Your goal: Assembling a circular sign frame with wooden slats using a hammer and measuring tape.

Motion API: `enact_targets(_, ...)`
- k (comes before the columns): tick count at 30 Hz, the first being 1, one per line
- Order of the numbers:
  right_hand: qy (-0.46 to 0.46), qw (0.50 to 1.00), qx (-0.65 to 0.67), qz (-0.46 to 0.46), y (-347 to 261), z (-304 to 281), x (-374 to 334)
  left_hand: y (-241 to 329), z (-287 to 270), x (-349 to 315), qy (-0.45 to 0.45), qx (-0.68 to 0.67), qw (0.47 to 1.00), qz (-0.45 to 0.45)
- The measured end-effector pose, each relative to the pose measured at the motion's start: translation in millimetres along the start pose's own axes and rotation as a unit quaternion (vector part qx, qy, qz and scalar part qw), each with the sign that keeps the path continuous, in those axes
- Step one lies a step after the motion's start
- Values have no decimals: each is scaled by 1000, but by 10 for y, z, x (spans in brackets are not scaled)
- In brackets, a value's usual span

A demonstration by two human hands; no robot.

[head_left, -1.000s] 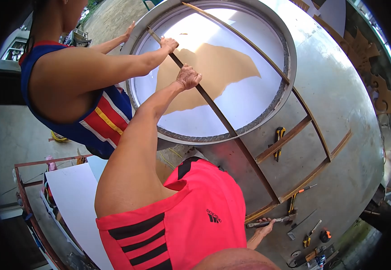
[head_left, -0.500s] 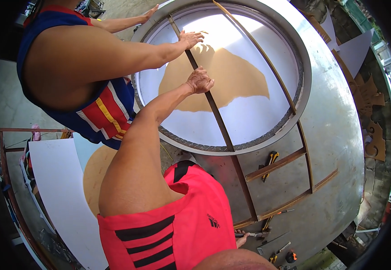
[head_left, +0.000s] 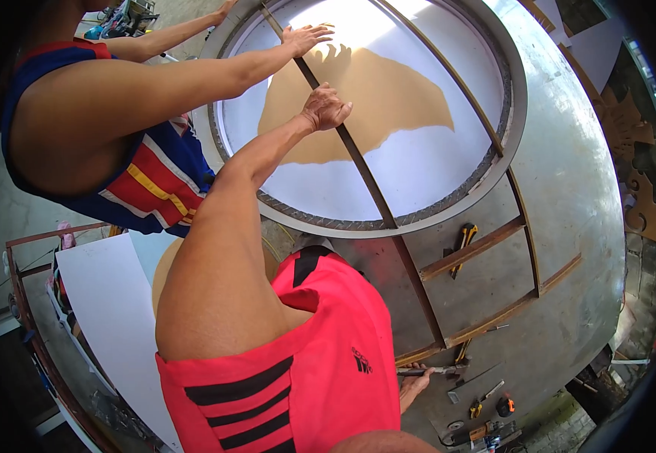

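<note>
My left hand [head_left: 328, 108] is closed around a long brown metal bar [head_left: 364, 170]. The bar crosses a large round grey ring frame [head_left: 520, 113] and belongs to a rust-coloured metal frame. Low in the view, beyond my pink shirt, my right hand [head_left: 414, 385] is closed on the dark handle of what looks like a hammer [head_left: 442, 370]. Its fingers are partly hidden. The hammer lies across the curved end of the metal frame [head_left: 486, 323]. A co-worker's hand [head_left: 307, 39] rests flat with fingers stretched over the same bar, farther up.
A co-worker in a blue, red and yellow sleeveless top [head_left: 143, 174] stands at left. Under the ring lies a white sheet with a brown shape [head_left: 373, 98]. A yellow-black cutter [head_left: 463, 245] and an orange-black tape measure [head_left: 505, 406] lie on the metal table [head_left: 577, 204]. A white board [head_left: 105, 302] leans lower left.
The view has shifted, so the ring and bar sit higher. My left hand keeps its hold on the bar. More of my right hand and the hammer shows now.
</note>
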State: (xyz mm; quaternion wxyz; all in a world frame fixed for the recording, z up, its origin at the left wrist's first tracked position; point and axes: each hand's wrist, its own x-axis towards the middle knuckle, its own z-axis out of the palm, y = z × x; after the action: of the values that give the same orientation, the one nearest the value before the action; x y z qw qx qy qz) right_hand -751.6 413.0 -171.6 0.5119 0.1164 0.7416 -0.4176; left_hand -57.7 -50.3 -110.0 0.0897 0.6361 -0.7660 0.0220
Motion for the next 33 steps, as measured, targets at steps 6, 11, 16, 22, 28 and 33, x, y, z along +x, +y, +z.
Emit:
enact_targets(6,0,1000,-5,-8,36,16,79,20,26,-65,15,0,1000,12)
enact_targets(11,0,1000,10,-8,56,25,99,42,25,-115,7,-11,1000,7)
enact_targets(16,16,1000,0,-2,-31,91,58,1,19,-63,-11,-10,1000,4)
enact_targets(22,81,996,-28,-7,-131,214,93,-32,23,-17,36,-20,999,25)
enact_targets(28,50,999,-9,-17,-129,191,93,-17,57,-59,34,-22,999,26)
enact_targets(33,17,999,-43,11,-189,214,-21,-59,86,0,9,30,999,33)
